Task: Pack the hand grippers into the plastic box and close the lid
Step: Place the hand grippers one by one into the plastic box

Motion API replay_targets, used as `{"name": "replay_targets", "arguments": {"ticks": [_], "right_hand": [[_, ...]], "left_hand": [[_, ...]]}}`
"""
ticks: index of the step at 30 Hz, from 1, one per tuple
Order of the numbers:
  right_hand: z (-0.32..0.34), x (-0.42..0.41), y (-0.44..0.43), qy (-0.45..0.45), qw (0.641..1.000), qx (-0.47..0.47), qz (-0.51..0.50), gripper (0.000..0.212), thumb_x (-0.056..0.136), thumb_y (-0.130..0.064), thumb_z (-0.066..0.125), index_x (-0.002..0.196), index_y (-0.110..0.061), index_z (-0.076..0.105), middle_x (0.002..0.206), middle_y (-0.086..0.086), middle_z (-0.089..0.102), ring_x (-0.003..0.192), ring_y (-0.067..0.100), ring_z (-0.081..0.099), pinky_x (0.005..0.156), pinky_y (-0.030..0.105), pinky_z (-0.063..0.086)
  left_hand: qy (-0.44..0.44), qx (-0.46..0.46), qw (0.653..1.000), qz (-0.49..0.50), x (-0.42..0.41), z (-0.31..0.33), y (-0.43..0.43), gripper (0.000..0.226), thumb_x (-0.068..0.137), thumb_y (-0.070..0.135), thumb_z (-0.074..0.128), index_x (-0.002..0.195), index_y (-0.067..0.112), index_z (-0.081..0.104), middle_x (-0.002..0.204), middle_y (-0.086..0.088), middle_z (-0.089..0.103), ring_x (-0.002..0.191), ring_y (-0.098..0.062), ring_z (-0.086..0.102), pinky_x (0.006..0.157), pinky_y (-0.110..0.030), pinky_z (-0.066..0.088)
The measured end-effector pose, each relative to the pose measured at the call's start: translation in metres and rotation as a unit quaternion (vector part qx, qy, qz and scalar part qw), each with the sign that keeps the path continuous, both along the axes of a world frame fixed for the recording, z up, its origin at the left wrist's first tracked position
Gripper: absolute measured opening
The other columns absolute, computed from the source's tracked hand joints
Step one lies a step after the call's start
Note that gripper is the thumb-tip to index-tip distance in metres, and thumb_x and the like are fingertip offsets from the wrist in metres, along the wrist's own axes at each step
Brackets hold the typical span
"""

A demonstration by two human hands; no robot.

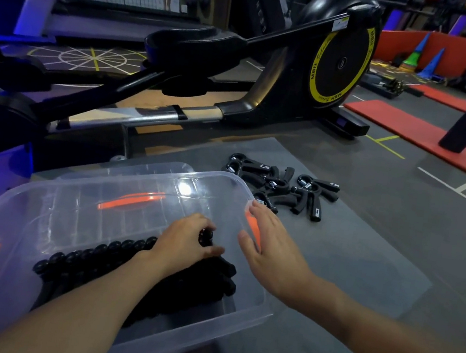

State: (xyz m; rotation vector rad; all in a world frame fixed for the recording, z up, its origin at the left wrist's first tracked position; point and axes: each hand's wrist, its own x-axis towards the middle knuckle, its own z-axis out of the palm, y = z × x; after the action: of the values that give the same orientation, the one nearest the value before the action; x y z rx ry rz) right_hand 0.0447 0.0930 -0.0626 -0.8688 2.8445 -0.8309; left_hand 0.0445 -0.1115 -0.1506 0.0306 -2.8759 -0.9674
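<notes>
Left hand (188, 238): reaching down inside the plastic box (31, 194), fingers curled round the knobbed top of one black hand gripper (206, 236), at the right end of the row. Packed hand grippers (91, 252): black, lined up side by side on the box floor, running leftward from the left hand and under its forearm. Right hand (270, 246): just right of the left hand, outside the box, palm down, fingers straight and spread, holding nothing; thumb and fingertips at the box's right end wall, over an orange latch (254, 229); contact not clear. Plastic box: clear, uncovered, standing on a grey mat (364, 253). Lid (150, 165): clear, only an edge visible beyond the box's far wall. Loose hand grippers (284, 186): black pile on the mat, ahead of the right hand's fingertips, apart from the box. Farther off: black elliptical trainer (341, 63) with yellow-ringed wheel; red mats (410, 125) on the floor, far right; coloured cones (430, 63) beyond.
</notes>
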Motion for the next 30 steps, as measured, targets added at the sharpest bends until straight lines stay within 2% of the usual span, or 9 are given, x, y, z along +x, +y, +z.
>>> {"name": "replay_targets", "arguments": {"ticks": [3,7,10,16,20,23,25,27,30], "right_hand": [[-0.001,-0.001,-0.001,0.005,1.0,-0.005,-0.004,0.058,0.101,-0.033,0.041,0.152,-0.013,0.023,0.161,-0.005,0.016,0.148,0.005,0.009,0.114,0.016,0.007],[-0.004,-0.002,0.0,0.013,1.0,-0.002,0.0,0.058,0.1,-0.034,0.041,0.151,-0.013,0.024,0.161,-0.006,0.017,0.147,0.005,0.01,0.112,0.014,0.008],[-0.004,-0.002,0.001,0.016,1.0,-0.006,0.006,0.057,0.1,-0.035,0.041,0.151,-0.014,0.025,0.161,-0.006,0.017,0.147,0.004,0.011,0.113,0.016,0.01],[-0.004,-0.001,0.002,0.019,1.0,-0.001,0.005,0.056,0.101,-0.034,0.039,0.151,-0.013,0.025,0.161,-0.005,0.017,0.147,0.006,0.011,0.115,0.017,0.011],[-0.002,0.01,0.003,0.056,0.998,0.01,-0.003,0.057,0.101,-0.036,0.033,0.153,-0.016,0.02,0.16,-0.006,0.019,0.147,0.006,0.014,0.112,0.013,0.007],[-0.005,0.038,0.003,0.11,0.991,0.052,-0.054,0.071,0.089,-0.049,0.012,0.154,-0.021,0.016,0.16,-0.009,0.02,0.146,0.006,0.016,0.119,0.025,0.005],[-0.008,0.064,0.0,0.139,0.985,0.065,-0.079,0.071,0.089,-0.05,0.018,0.148,-0.016,0.034,0.155,-0.004,0.034,0.144,0.01,0.028,0.118,0.036,0.011],[-0.011,0.082,-0.003,0.158,0.982,0.072,-0.076,0.06,0.09,-0.048,0.032,0.132,-0.011,0.055,0.142,0.003,0.053,0.135,0.016,0.045,0.111,0.041,0.021],[-0.012,0.084,-0.004,0.171,0.981,0.056,-0.078,0.054,0.09,-0.047,0.04,0.125,-0.011,0.06,0.135,0.003,0.059,0.129,0.017,0.051,0.107,0.041,0.028]], "left_hand": [[-0.023,0.0,1.0,0.002,0.0,0.004,0.009,0.088,0.06,0.078,0.07,0.128,0.025,0.054,0.124,0.01,0.055,0.113,-0.012,0.056,0.099,-0.037,0.047],[-0.031,-0.078,0.996,-0.013,0.003,0.003,0.018,0.094,0.058,0.078,0.071,0.132,0.027,0.044,0.129,0.011,0.047,0.12,-0.013,0.048,0.105,-0.038,0.036],[-0.042,-0.09,0.995,-0.006,0.002,0.002,0.021,0.095,0.058,0.077,0.071,0.131,0.027,0.039,0.13,0.011,0.045,0.122,-0.014,0.046,0.106,-0.04,0.034],[-0.021,-0.105,0.994,-0.024,0.005,0.012,0.015,0.092,0.061,0.078,0.067,0.134,0.03,0.037,0.137,0.011,0.043,0.127,-0.015,0.043,0.107,-0.043,0.034],[0.101,-0.119,0.988,-0.01,0.007,0.039,-0.007,0.07,0.071,0.068,0.061,0.126,0.028,0.048,0.127,0.009,0.05,0.119,-0.017,0.049,0.101,-0.042,0.04],[0.16,-0.158,0.974,0.029,0.013,0.07,-0.027,0.056,0.081,0.06,0.038,0.122,0.027,0.057,0.13,0.003,0.051,0.123,-0.022,0.045,0.106,-0.041,0.033],[0.096,-0.197,0.974,0.055,0.019,0.084,-0.044,0.062,0.084,0.061,0.025,0.135,0.035,0.051,0.148,0.001,0.04,0.137,-0.023,0.033,0.113,-0.049,0.019],[-0.014,-0.244,0.969,0.039,0.025,0.089,-0.06,0.068,0.085,0.068,0.015,0.147,0.045,0.032,0.161,0.004,0.022,0.147,-0.024,0.02,0.116,-0.059,0.008],[-0.075,-0.282,0.956,0.017,0.031,0.091,-0.07,0.083,0.075,0.076,-0.001,0.151,0.048,0.016,0.164,0.007,0.014,0.149,-0.027,0.017,0.116,-0.062,0.012]]}}
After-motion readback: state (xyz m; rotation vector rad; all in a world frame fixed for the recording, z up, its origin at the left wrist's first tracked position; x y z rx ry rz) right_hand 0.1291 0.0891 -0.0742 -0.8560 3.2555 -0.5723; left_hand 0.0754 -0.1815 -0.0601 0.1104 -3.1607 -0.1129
